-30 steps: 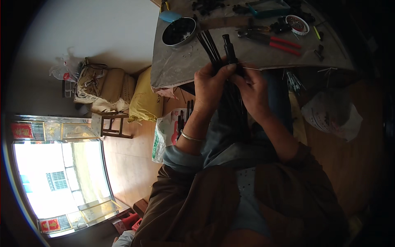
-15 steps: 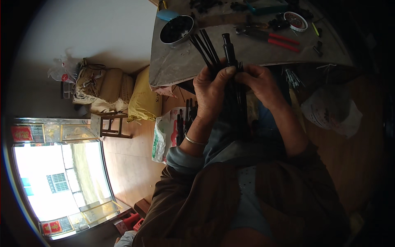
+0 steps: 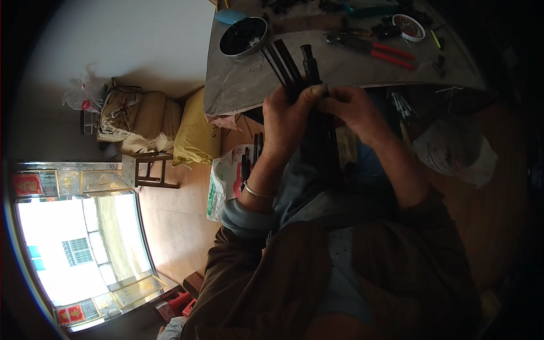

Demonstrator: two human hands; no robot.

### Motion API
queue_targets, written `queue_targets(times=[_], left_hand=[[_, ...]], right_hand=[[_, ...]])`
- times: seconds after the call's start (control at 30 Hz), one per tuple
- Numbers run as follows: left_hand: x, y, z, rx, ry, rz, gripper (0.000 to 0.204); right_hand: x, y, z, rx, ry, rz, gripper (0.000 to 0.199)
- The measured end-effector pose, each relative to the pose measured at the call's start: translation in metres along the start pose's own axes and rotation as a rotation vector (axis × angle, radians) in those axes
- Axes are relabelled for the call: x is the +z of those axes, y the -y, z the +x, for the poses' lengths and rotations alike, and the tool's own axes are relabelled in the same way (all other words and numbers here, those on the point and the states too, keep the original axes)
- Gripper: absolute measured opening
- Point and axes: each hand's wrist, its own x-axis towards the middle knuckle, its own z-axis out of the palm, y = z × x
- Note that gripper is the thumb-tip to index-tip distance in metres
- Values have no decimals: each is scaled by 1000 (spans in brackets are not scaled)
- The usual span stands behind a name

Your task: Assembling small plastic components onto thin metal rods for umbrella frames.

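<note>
In front of my body, at the table's near edge, both hands are closed on slim black parts. My left hand [image 3: 284,122] grips several flat black rods [image 3: 288,59], which fan upward from its fingers. Beside them stands a black tube [image 3: 310,67] with a narrower, stepped end, its lower part between my two hands. My right hand [image 3: 356,113] pinches at the base of this tube, thumb and fingertips together. A long black shaft [image 3: 330,141] hangs below the fingers. What exactly lies between the right fingertips is hidden.
On the grey-covered table [image 3: 238,85] are a bowl [image 3: 243,37] of black pieces, red-handled pliers [image 3: 391,55] and a round white dish [image 3: 409,27]. A plastic bag [image 3: 453,150] is at right. Yellow sack [image 3: 196,130], stool [image 3: 156,171] and a bag with black rods [image 3: 224,181] stand left.
Both hands have shifted slightly left with the black parts. The rods and the tube are turned a little, and the right fingers have moved closer to the left thumb.
</note>
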Motion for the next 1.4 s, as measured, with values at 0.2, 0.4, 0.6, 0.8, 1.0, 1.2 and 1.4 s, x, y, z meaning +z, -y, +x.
queue_targets(times=[0.2, 0.4, 0.6, 0.8, 1.0, 1.2, 1.4], left_hand=[[2, -2, -4, -21, 116, -208, 19], [-4, 7, 3, -130, 136, -355, 18], [-4, 5, 0, -94, 172, -369, 16], [-4, 5, -5, -80, 237, -381, 23], [-1, 5, -9, -154, 267, -326, 39], [13, 7, -15, -66, 242, -87, 48], [20, 6, -17, -95, 248, -262, 48]], right_hand=[[-10, -11, 5, 113, 102, 195, 31], [-4, 0, -10, 38, -16, 18, 36], [-14, -3, -5, 58, 54, 53, 38], [-18, -9, -2, 148, 162, 145, 48], [-9, 10, -9, 41, 139, 152, 54], [-16, 5, -9, 43, 197, 210, 56], [-22, 8, -11, 77, 190, 234, 48]])
